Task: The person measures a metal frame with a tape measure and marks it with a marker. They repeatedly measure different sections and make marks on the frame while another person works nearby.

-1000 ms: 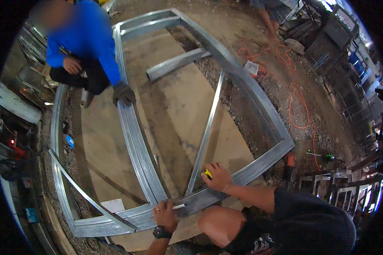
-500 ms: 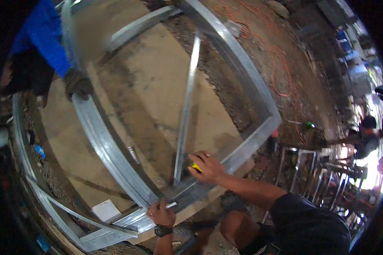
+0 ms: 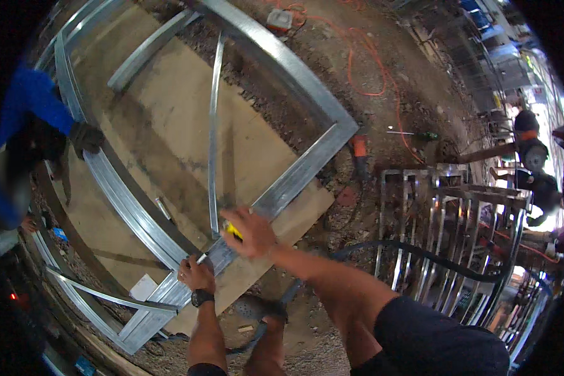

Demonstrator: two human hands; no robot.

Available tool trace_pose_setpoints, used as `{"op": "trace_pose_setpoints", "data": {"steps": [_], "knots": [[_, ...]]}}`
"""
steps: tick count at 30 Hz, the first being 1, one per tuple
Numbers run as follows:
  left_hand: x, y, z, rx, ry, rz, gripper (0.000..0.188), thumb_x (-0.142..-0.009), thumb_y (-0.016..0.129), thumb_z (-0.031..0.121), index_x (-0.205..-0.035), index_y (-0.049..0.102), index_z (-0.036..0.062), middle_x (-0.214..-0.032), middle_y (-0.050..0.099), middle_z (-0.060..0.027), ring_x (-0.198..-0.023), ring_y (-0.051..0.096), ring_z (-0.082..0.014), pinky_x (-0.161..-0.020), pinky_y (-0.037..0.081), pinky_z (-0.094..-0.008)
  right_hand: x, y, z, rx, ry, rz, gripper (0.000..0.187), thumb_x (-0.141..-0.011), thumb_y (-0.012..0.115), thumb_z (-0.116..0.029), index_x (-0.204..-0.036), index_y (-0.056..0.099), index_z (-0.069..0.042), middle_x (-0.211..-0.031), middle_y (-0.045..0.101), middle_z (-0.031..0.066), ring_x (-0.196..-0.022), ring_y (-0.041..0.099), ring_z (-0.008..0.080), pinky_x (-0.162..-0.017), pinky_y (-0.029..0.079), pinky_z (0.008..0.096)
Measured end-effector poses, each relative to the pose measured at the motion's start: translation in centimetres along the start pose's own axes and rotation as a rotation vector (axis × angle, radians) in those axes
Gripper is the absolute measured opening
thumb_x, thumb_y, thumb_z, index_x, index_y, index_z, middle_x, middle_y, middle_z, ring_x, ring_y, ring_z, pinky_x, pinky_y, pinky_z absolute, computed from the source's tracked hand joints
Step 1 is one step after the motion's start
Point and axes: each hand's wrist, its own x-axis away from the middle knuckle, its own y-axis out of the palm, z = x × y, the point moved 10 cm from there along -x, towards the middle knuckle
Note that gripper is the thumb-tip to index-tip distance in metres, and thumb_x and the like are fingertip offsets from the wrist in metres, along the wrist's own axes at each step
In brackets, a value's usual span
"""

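Observation:
A metal channel frame (image 3: 301,170) stands before me over brown sheets. My left hand (image 3: 196,276), a dark watch on its wrist, is closed around a short white stick (image 3: 202,257) where the near rail meets a long cross channel (image 3: 126,210). I cannot tell whether that stick is a marker or chalk. Just right of it, my right hand (image 3: 250,233) grips a yellow tape measure (image 3: 234,230) at the near rail, beside the lower end of a thin metal strip (image 3: 213,131). Its fingers partly cover the tape measure; no drawn-out blade can be made out.
At left a co-worker in a blue sleeve (image 3: 44,100) rests a gloved hand (image 3: 86,138) on the cross channel. A metal rack (image 3: 457,182) and a dark hose (image 3: 420,250) lie to my right. An orange cord (image 3: 391,88) crosses the dirt. Another person (image 3: 532,156) is far right.
The view has swung, shifting the frame left. My right hand with the tape measure has come nearer my left hand along the rail. My left hand keeps its place at the joint.

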Motion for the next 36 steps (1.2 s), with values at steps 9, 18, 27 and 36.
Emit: {"op": "trace_pose_setpoints", "data": {"steps": [9, 18, 27, 36], "knots": [[11.3, -10.3, 1.8, 0.241, -0.219, -0.497, 0.045, -0.103, 0.061, 0.034, -0.132, 0.063, -0.0011, -0.124, 0.067, -0.031, -0.117, 0.062, -0.0488, -0.098, 0.049, -0.0546, 29.2, -17.0, -0.3, -0.252, 0.836, -0.076, 0.062, -0.096, 0.068, -0.052, -0.146, 0.058, -0.017, -0.135, 0.068, 0.0189, -0.124, 0.065, 0.0392, -0.105, 0.051, 0.0473], [35.4, -31.3, 5.6, 0.193, -0.474, -0.907, 0.054, -0.094, 0.065, 0.055, -0.117, 0.072, 0.0068, -0.091, 0.075, -0.0168, -0.08, 0.068, -0.0411, -0.073, 0.052, -0.0543, 35.0, -39.6, -5.7, -0.122, 0.987, -0.244, 0.058, -0.089, 0.072, -0.051, -0.134, 0.068, -0.016, -0.121, 0.074, 0.0188, -0.116, 0.069, 0.0401, -0.097, 0.054, 0.0471], [39.4, -40.8, 14.1, 0.389, -0.72, -0.713, 0.044, -0.096, 0.065, 0.046, -0.114, 0.072, 0.0064, -0.086, 0.073, -0.0132, -0.071, 0.064, -0.0323, -0.063, 0.049, -0.0471, 28.7, -48.6, -6.8, -0.213, 0.749, -0.176, 0.056, -0.091, 0.071, -0.048, -0.135, 0.065, -0.015, -0.119, 0.073, 0.0217, -0.111, 0.07, 0.0417, -0.095, 0.055, 0.0488], [36.0, -40.8, 17.6, 0.44, -0.718, -0.653, 0.034, -0.098, 0.066, 0.037, -0.11, 0.072, 0.0059, -0.081, 0.071, -0.0097, -0.061, 0.061, -0.0235, -0.052, 0.046, -0.04, 13.4, -56.1, -12.8, -0.021, 0.573, -0.29, 0.055, -0.092, 0.069, -0.048, -0.133, 0.066, -0.013, -0.116, 0.074, 0.0205, -0.111, 0.069, 0.042, -0.096, 0.053, 0.0482]]}}
